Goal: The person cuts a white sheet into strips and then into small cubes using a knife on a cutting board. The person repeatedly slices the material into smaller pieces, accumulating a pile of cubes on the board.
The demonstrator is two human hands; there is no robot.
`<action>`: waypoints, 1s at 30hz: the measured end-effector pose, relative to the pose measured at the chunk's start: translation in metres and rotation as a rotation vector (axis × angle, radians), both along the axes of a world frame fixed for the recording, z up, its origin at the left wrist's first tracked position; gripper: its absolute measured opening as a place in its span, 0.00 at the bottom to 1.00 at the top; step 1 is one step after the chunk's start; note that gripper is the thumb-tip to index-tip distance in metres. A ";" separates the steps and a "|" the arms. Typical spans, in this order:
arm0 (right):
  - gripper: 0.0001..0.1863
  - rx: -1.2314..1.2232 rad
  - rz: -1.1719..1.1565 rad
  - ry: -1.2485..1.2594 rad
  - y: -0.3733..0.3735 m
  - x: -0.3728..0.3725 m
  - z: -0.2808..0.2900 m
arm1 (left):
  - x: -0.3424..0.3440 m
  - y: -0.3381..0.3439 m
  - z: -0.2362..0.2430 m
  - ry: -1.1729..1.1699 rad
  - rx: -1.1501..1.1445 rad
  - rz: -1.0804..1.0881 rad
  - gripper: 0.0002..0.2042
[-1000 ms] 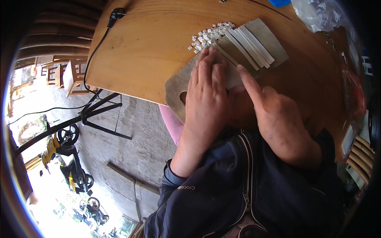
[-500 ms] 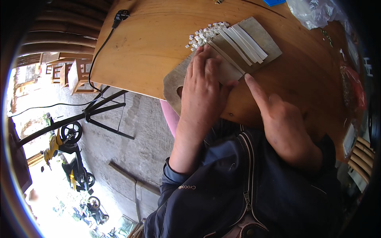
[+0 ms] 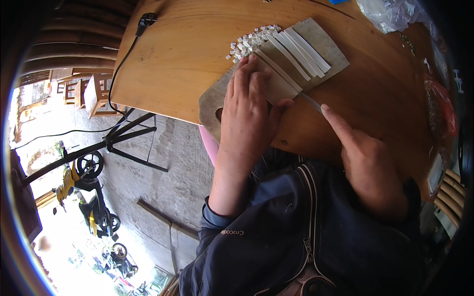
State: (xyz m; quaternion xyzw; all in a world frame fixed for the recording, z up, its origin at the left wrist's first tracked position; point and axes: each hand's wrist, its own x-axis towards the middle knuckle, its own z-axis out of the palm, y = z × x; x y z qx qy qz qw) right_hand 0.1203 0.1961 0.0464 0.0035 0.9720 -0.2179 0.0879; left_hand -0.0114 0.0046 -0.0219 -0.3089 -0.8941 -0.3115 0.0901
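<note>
on the wooden surface (image 3: pixel 177 59): grey-brown cutting board (image 3: pixel 323 40), handle hole toward its left end. over the left half of the board: left hand (image 3: pixel 248 103), palm down, fingers nearly straight and close together, thumb spread, gripping nothing, just resting on a pale flat sheet (image 3: pixel 281 85) laid on the board. at the board's near edge: thin-bladed knife (image 3: pixel 311 102), blade jutting past the edge. off the board, to its near right: right hand (image 3: pixel 365 153), curled closed around the knife, index finger straight out along the blade; can't see the handle, hidden under the hand. on the right half of the board: long white strips (image 3: pixel 302 52), side by side, slightly fanned. along the board's far left edge: heap of small white cubes (image 3: pixel 254 40). well left of the board: black power plug (image 3: pixel 146 20). beyond the board, far right: clear plastic bag (image 3: pixel 390 15). near side of the board: dark zip jacket (image 3: pixel 276 217).
</note>
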 end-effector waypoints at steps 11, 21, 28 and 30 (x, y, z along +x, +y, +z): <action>0.35 -0.242 -0.057 0.019 -0.004 -0.035 -0.004 | -0.001 -0.006 -0.002 -0.024 -0.004 -0.036 0.30; 0.36 -0.243 -0.036 0.177 -0.015 -0.060 -0.008 | 0.004 -0.012 0.004 -0.009 -0.107 -0.028 0.35; 0.37 -0.194 0.044 0.038 -0.029 -0.080 -0.012 | 0.002 -0.014 -0.001 -0.004 -0.104 -0.038 0.36; 0.37 -0.178 0.049 0.068 -0.031 -0.081 -0.014 | 0.001 -0.014 -0.001 -0.006 -0.085 -0.042 0.36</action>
